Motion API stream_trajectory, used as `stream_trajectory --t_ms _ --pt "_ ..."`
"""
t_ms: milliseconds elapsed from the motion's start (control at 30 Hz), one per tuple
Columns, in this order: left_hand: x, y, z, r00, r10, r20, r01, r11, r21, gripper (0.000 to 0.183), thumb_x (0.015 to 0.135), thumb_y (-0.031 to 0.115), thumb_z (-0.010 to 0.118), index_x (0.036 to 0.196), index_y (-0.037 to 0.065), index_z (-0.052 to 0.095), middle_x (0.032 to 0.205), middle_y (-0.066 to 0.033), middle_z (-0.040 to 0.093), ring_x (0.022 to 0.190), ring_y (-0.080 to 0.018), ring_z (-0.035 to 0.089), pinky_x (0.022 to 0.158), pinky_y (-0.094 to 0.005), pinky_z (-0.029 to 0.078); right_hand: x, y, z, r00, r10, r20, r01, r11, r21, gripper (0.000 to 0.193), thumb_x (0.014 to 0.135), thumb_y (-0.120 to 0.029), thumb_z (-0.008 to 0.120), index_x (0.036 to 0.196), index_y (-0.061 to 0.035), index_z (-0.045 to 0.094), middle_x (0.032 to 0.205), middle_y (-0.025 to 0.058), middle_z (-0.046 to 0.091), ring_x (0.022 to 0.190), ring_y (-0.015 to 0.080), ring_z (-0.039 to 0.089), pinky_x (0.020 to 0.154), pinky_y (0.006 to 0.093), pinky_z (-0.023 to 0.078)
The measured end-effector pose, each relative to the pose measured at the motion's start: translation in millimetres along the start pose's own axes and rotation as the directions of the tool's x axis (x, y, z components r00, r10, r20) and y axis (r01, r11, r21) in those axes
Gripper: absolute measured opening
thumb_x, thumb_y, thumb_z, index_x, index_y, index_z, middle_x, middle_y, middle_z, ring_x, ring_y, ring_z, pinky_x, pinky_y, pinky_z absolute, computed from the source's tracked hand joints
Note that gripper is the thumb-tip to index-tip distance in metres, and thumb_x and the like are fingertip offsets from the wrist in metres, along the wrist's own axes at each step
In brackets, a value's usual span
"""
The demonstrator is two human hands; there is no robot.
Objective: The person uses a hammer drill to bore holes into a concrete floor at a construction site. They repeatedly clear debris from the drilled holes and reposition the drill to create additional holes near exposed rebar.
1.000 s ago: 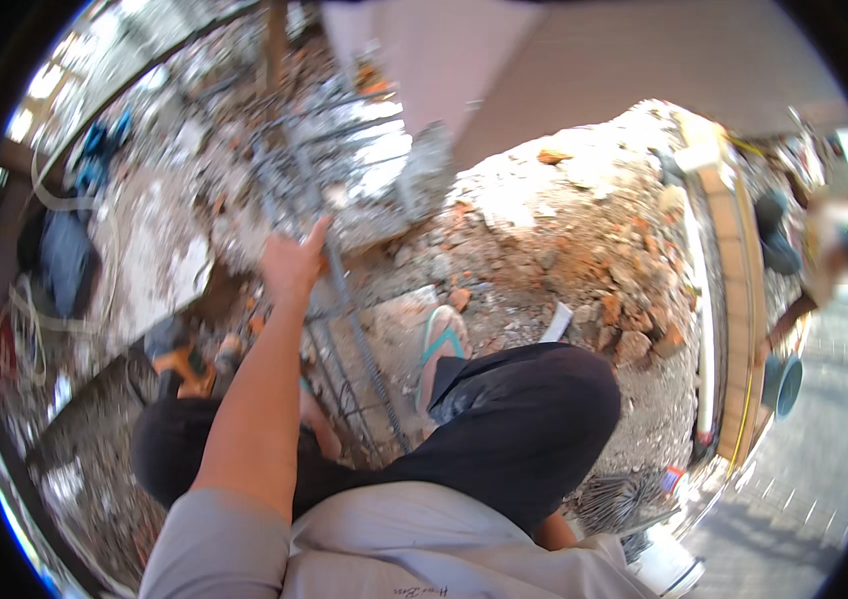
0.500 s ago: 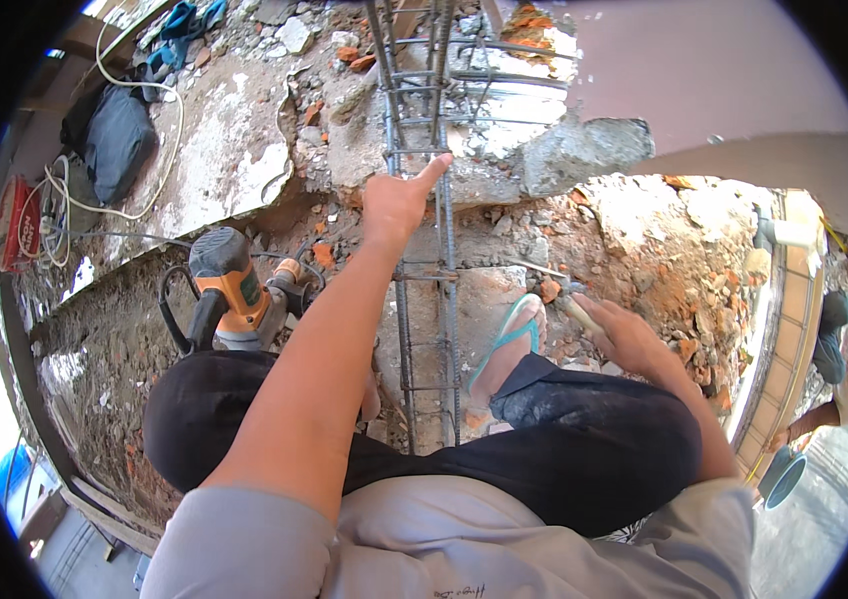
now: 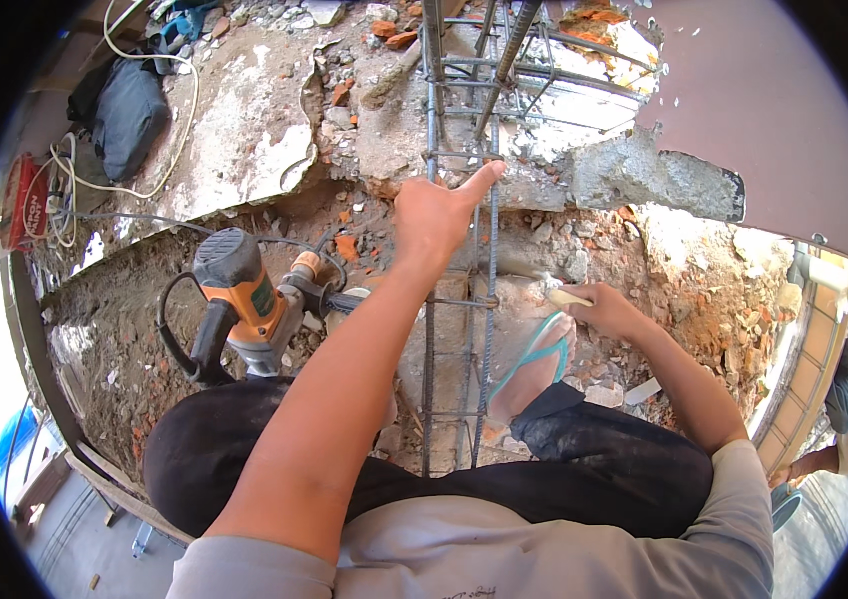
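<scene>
Steady grey ribbed-steel cage (image 3: 492,255) with left hand (image 3: 426,222), grip unclear, pinching short pale handle (image 3: 568,299) firmly in right hand (image 3: 608,310).

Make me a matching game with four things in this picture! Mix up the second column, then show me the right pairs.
1. Power tool
2. Sandal
3. Left hand
4. Right hand

A. Holding a pale handle
B. Teal straps
C. At the steel bar cage, one digit stretched out
D. Orange and dark grey

Right pairs: 1-D, 2-B, 3-C, 4-A
</scene>
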State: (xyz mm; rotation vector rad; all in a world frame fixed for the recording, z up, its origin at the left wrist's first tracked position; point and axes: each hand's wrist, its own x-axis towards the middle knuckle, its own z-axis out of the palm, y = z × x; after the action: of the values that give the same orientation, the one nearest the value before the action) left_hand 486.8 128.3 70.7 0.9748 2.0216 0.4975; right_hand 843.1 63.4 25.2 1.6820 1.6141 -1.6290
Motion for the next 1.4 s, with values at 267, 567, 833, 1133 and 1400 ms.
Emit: stream_trajectory --t_ms 267,567,833,1133,1400 --pt "0 -2 0 1.000 -0.005 0.019 0.006 0.996 -0.087 0.090 0.079 0.085 0.096 0.054 0.014 0.045 0.056 0.0026 0.046 0.055 -0.0142 0.041 0.052 -0.0430 0.040 -7 -33 -35 0.984 -0.171 -0.053 0.149 0.947 -0.283 0.051 0.106 -0.031 0.081 0.153 -0.0125 0.079 0.117 0.0188 0.089 0.100 0.0331 0.085 0.097 0.0433 0.064" --pt "0 1 -2 0.998 0.046 0.044 -0.044 0.997 -0.056 0.095 0.087 0.084 0.090 0.052 0.003 0.055 0.053 -0.0041 0.054 0.050 -0.0196 0.051 0.054 -0.0487 0.050 -3 -26 -7 0.985 -0.150 -0.083 0.123 0.957 -0.262 0.050 0.106 -0.033 0.077 0.156 -0.0229 0.079 0.106 0.0182 0.087 0.092 0.0382 0.083 0.088 0.0528 0.066" --pt "1 -1 0 0.999 -0.010 0.047 0.014 0.996 -0.088 0.093 0.084 0.084 0.093 0.052 0.004 0.055 0.054 -0.0039 0.054 0.052 -0.0168 0.050 0.055 -0.0475 0.051 21 -59 -3 0.942 -0.333 -0.045 0.126 0.474 -0.871 0.075 0.104 -0.012 0.074 0.174 -0.0291 0.055 0.142 0.0158 0.073 0.105 0.0371 0.084 0.083 0.0485 0.068" --pt "2 -4 5 1.000 -0.016 0.025 0.020 0.988 -0.156 0.087 0.083 0.080 0.095 0.054 0.010 0.052 0.057 -0.0003 0.053 0.054 -0.0155 0.046 0.054 -0.0430 0.043 -23 -72 -18 0.969 -0.241 -0.044 0.097 0.543 -0.834 0.073 0.103 -0.013 0.074 0.172 -0.0323 0.059 0.133 0.0155 0.073 0.104 0.0348 0.083 0.083 0.0506 0.068" --pt "7 -6 6 0.999 -0.027 0.046 0.035 0.982 -0.186 0.077 0.088 0.071 0.097 0.061 0.013 0.055 0.058 0.0017 0.049 0.049 -0.0132 0.045 0.048 -0.0378 0.038 9 -41 2 0.945 -0.323 -0.049 0.114 0.467 -0.877 0.072 0.104 -0.014 0.075 0.173 -0.0237 0.058 0.125 0.0171 0.074 0.098 0.0349 0.083 0.079 0.0479 0.067"
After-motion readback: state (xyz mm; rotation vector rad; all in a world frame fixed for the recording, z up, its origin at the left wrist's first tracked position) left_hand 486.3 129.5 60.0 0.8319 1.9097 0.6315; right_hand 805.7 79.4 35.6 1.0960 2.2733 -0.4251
